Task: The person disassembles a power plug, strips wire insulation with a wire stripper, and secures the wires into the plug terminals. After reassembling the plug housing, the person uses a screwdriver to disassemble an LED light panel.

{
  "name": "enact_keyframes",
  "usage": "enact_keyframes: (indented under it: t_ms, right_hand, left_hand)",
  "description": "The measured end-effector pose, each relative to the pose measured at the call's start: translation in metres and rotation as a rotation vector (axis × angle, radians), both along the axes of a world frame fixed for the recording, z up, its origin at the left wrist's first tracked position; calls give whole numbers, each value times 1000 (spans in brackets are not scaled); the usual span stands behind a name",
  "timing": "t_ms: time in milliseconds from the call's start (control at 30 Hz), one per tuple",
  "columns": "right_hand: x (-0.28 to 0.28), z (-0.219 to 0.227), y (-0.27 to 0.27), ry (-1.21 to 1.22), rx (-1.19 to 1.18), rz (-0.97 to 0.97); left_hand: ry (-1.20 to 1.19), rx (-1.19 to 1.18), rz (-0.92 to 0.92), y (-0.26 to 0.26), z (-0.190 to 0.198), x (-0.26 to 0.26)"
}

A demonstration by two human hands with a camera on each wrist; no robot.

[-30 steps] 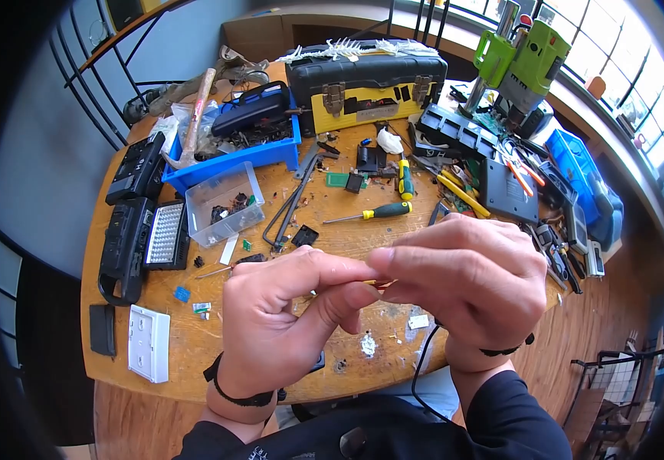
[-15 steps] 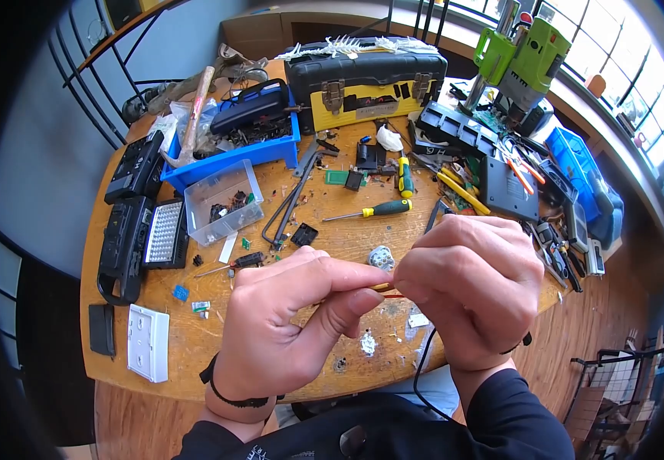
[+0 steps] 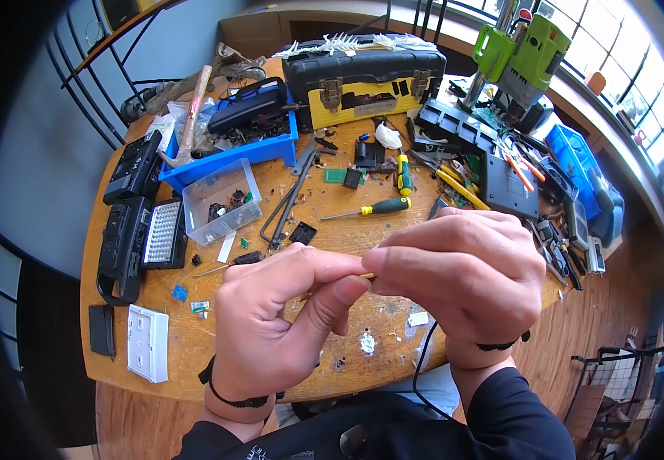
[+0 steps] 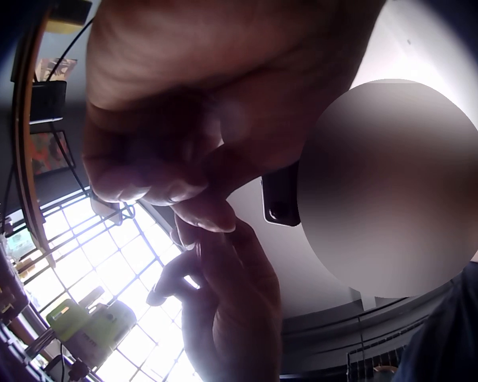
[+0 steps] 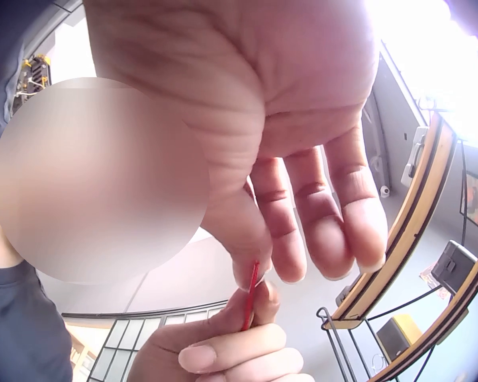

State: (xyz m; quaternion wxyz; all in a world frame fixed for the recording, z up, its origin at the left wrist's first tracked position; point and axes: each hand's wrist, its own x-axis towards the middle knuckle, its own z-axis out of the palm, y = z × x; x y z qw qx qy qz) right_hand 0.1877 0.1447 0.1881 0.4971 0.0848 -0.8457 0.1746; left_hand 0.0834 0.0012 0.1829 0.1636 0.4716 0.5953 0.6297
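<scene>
Both hands meet above the table's near half. In the head view the left hand (image 3: 282, 318) pinches a small thin yellowish piece (image 3: 367, 276) between thumb and index finger. The right hand (image 3: 462, 280) touches it from the other side, its thumb and index fingertips together at the piece's end. A thin red wire (image 5: 252, 296) shows in the right wrist view, running from the right thumb and index finger to the left fingertips. The right hand's other fingers are loosely bent. What lies between the fingertips is mostly hidden.
Beyond the hands lie a green-and-black screwdriver (image 3: 387, 206), a clear bin (image 3: 224, 222) and a blue bin (image 3: 232, 165) with a hammer (image 3: 194, 115). A toolbox (image 3: 362, 84) and green drill press (image 3: 527, 65) stand behind. A white casing (image 3: 148, 343) lies left.
The fingertips have drawn closer together than half a second ago, and the red wire between them is no longer visible from the head. The round pale item behind the fingers is now hidden.
</scene>
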Motion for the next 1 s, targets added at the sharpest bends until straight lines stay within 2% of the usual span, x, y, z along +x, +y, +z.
enact_keyframes:
  t_ms: [100, 333, 500, 567, 667, 700, 767, 1000]
  right_hand:
    - [2, 2, 1, -13, 114, -11]
    - [3, 1, -3, -51, 175, -121]
    - [5, 5, -9, -138, 43, -95]
    - [7, 6, -8, -171, 1, -85]
    - [7, 3, -4, -59, -194, -1]
    - [10, 4, -3, -48, -201, -57]
    - [7, 4, 0, 68, -137, -80]
    - [-1, 1, 0, 118, 11, -13]
  left_hand:
    - [26, -31, 16, 0, 2, 0]
    - [109, 7, 40, 0, 0, 0]
    - [179, 27, 77, 1, -2, 1]
    - [286, 29, 103, 1, -2, 0]
    - [282, 82, 110, 2, -4, 0]
    - [285, 81, 113, 1, -3, 0]
    - [103, 74, 108, -1, -2, 0]
    - [67, 52, 74, -2, 1, 1]
